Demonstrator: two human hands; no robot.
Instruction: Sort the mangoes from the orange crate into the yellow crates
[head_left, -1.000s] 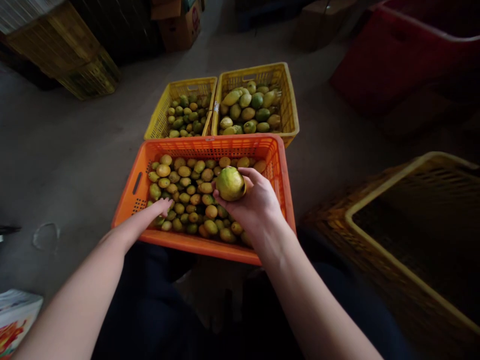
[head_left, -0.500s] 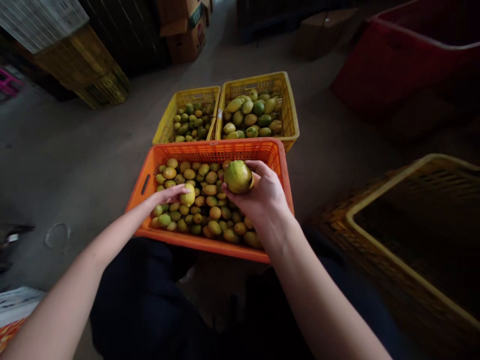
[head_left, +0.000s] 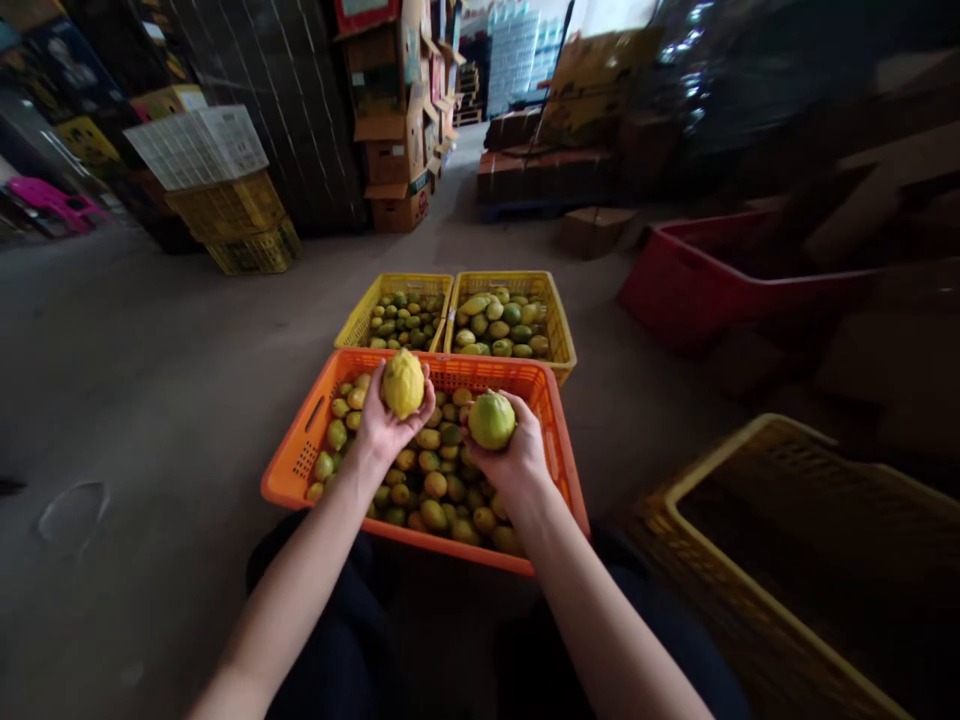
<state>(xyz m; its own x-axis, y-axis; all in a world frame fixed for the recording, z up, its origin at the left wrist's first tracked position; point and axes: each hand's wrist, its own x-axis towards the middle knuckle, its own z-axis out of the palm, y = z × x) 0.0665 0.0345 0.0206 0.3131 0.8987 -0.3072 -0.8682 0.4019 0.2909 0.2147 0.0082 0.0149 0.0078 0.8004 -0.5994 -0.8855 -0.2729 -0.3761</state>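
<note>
My left hand [head_left: 384, 432] is closed round a bumpy yellow lemon [head_left: 403, 384], palm turned up, held above the orange crate. In my right hand [head_left: 519, 450] sits a rounder, greenish-yellow citrus fruit [head_left: 491, 421], gripped by thumb and fingers. The two fruits are side by side with a small gap between them. Below lies the orange plastic crate [head_left: 551, 455], filled with many small yellow-green lemons [head_left: 435, 514]. My forearms and hands hide part of its contents.
Two yellow crates of green and yellow fruit, a left one [head_left: 349, 320] and a right one [head_left: 564, 335], stand behind the orange crate. A large yellow crate [head_left: 720, 455] is at the right, a red bin [head_left: 667, 285] beyond it. Stacked crates [head_left: 225, 205] and cardboard boxes [head_left: 397, 205] stand farther back.
My left hand has risen from among the fruit with the lemon and turned palm up. My right hand still holds its fruit. The view has tilted up, showing more of the background.
</note>
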